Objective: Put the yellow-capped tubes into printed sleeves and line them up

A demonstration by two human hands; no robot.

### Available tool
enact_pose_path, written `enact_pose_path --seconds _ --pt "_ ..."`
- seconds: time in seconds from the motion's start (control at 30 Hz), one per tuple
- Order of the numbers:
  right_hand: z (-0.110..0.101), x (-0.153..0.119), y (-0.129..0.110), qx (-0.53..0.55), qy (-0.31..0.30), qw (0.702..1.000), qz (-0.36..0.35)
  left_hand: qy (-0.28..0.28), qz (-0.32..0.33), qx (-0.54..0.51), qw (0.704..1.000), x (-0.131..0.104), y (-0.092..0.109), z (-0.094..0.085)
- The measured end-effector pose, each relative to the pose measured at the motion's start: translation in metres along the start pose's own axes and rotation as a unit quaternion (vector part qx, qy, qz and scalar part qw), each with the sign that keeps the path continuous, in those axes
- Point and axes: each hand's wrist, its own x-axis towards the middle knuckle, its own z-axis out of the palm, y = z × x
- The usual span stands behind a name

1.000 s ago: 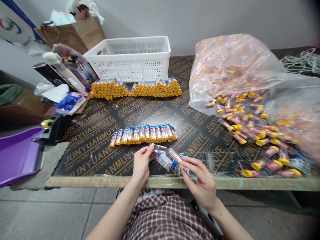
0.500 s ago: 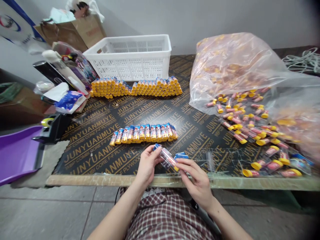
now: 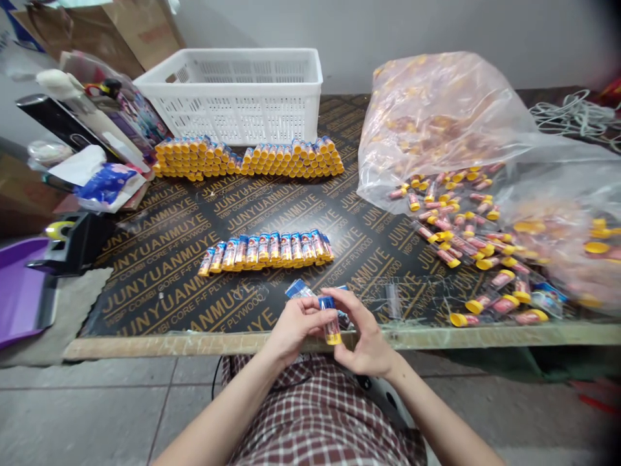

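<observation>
In the head view, a small clear tube with a yellow cap and a blue label stands nearly upright between my hands at the table's front edge. My left hand pinches its side between thumb and fingers. Curved around the other side, my right hand has its fingers at the blue top and its thumb by the yellow cap. Flat blue printed labels lie just behind my hands, partly hidden by them. Beyond them is a row of labelled tubes, lying side by side with yellow ends toward me.
Stacked yellow-capped tubes sit before a white plastic basket. To the right, loose tubes spill from a large clear bag. A tape dispenser and a purple dustpan are at the left.
The tube has turned from slanting to nearly upright, and its blue label now wraps it. My right hand has closed in around it. The whole view has shifted slightly.
</observation>
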Motion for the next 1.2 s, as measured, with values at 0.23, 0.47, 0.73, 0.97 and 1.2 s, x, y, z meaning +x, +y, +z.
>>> enact_pose_path --seconds 0.23,0.47,0.73,0.97,1.2 --pt "0.006 -0.004 0.004 0.035 0.033 0.999 0.006 0.003 0.004 -0.002 1.000 0.000 -0.002 0.000" --pt "-0.002 0.001 -0.003 0.023 0.015 1.000 0.004 0.014 0.021 0.022 0.999 0.003 0.002 0.004" --pt "-0.107 -0.015 0.041 -0.257 0.235 0.927 0.141 0.150 0.256 0.376 0.878 0.052 0.086 -0.006" --pt "-0.165 -0.024 0.082 -0.387 0.275 0.870 0.133 0.201 0.250 0.625 0.711 0.088 0.112 -0.001" --pt "-0.205 0.021 0.108 -0.531 0.188 0.785 0.259 0.240 0.265 0.666 0.655 0.071 0.116 0.013"
